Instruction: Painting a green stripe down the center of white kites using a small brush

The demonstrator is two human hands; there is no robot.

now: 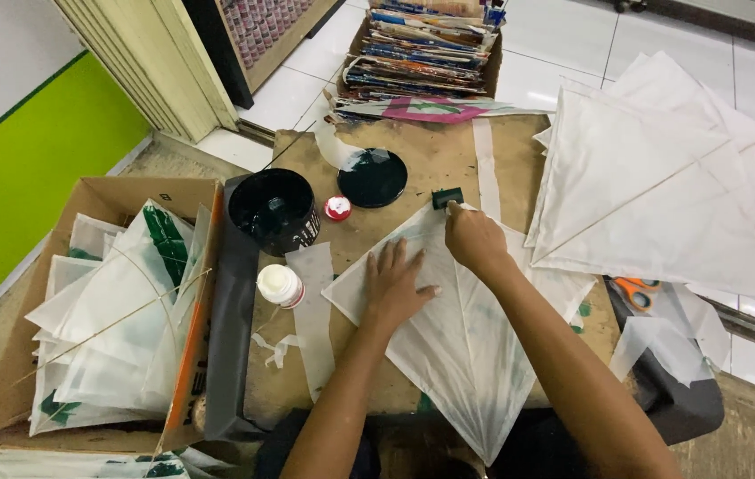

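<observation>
L hand (395, 286) flat, fingers spread on white kite (457, 346); R hand (475, 238) fingers pinching green stamp (447, 197).

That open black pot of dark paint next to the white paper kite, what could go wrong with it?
The round black paint pot stands open close to the left hand, which presses the white paper kite flat. A bump from that arm might tip paint onto the kite. The right hand holds a small dark green-black stamp block at the kite's top corner; its wet colour could smear the thin paper. The stack of white kites alongside could catch stray marks too.
</observation>
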